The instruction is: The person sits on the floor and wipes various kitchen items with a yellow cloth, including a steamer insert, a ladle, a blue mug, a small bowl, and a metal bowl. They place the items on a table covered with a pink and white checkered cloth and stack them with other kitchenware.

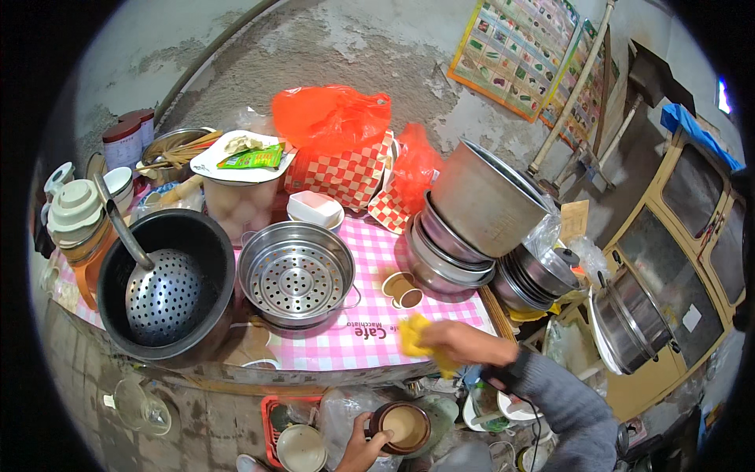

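Observation:
Below the table's front edge, my left hand [363, 447] grips a small brown crock [403, 429] by its side, the thumb hooked over the rim. The crock's mouth faces up and its inside looks cream-coloured. My right hand [464, 344] is closed on a yellow cloth [417, 337] at the front right edge of the table, over a pink checked tablecloth [314, 346]. Part of the cloth hangs below my fingers. Left of it on the table sits a steel steamer pot [297, 271] with a perforated bottom.
A perforated steel ladle [163, 295] leans in a dark pot [216, 315] at left. Stacked steel pots [487, 200] tilt at right. Red plastic bags [330, 118] and a white-lidded container [240, 208] stand behind. On the floor are a red basket [271, 417] and a cream bowl [301, 448].

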A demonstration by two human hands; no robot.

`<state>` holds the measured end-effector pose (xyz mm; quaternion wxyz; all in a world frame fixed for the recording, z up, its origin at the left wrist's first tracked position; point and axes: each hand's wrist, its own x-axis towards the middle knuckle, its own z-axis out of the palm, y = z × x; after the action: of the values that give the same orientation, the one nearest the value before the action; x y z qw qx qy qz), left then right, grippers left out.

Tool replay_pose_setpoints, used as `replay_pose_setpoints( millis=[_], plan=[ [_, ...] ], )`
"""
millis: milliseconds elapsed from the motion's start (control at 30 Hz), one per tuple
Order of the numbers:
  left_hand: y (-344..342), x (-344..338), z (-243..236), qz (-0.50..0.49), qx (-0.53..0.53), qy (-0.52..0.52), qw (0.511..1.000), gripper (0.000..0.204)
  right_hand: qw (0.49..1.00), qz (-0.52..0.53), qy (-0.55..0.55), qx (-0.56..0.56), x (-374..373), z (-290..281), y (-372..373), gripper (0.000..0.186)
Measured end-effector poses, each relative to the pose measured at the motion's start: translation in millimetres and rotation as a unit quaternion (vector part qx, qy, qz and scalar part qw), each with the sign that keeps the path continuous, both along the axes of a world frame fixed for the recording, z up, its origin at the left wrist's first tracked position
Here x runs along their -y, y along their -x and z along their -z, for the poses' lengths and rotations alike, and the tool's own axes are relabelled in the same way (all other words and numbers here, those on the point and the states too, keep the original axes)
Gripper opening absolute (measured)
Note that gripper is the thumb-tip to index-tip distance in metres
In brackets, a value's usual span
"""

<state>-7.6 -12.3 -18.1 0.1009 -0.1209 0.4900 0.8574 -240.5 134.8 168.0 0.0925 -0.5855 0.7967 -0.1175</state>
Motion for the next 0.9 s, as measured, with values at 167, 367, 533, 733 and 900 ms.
replay_pose_setpoints(
  millis=[167, 367, 533, 733, 900],
  plan=[
    [1.5, 4.2, -0.5, 0.018, 0.021, -0.013, 1.0, 0.065, 0.983, 0.169, 0.034, -0.071, -39.2, -50.8, -40.8, 0.03],
    [0.4, 3.0, 10.5, 0.002, -0.018, 0.006, 1.0, 0.06, 0.949, 0.124, 0.192, -0.218, 77.3, -38.1, 25.3, 0.012],
    [-1.7, 5.3, 15.5, -0.015, -0.007, 0.035, 0.999, 0.052, 0.919, 0.27, 0.103, -0.268, 177.5, 1.6, 113.4, 0.02],
    [2.8, 4.8, 8.5, -0.034, -0.007, -0.008, 0.999, 0.051, 0.91, 0.304, 0.119, -0.255, 222.5, 39.4, 172.8, 0.012],
    [4.6, 4.0, -8.7, -0.021, -0.023, 0.008, 0.999, 0.045, 0.937, 0.286, -0.021, -0.199, 241.4, 55.9, 198.9, 0.036]
  ],
)
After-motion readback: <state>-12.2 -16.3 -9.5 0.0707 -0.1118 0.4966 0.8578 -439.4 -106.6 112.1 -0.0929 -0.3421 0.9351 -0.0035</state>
